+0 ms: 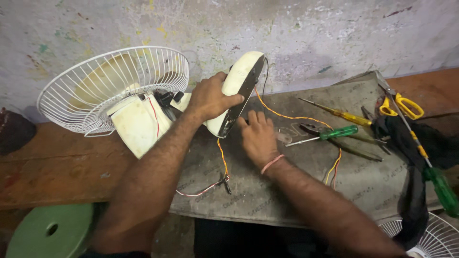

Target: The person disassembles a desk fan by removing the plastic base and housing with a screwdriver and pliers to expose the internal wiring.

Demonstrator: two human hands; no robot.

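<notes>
From the head view, my left hand [210, 98] has its grip clamped over the cream fan base [239, 91], tipped on edge so its open underside faces 3 o'clock. My right hand [258, 136] rests flat on the grey mat [296, 186] beside it, fingers loose, holding nothing. The base looks already opened, I think; orange wires [287, 116] trail out loose. The wire guard [110, 86] lies at 9 o'clock, a green-handled screwdriver [330, 134] at 3 o'clock. Rewiring and closing remain.
</notes>
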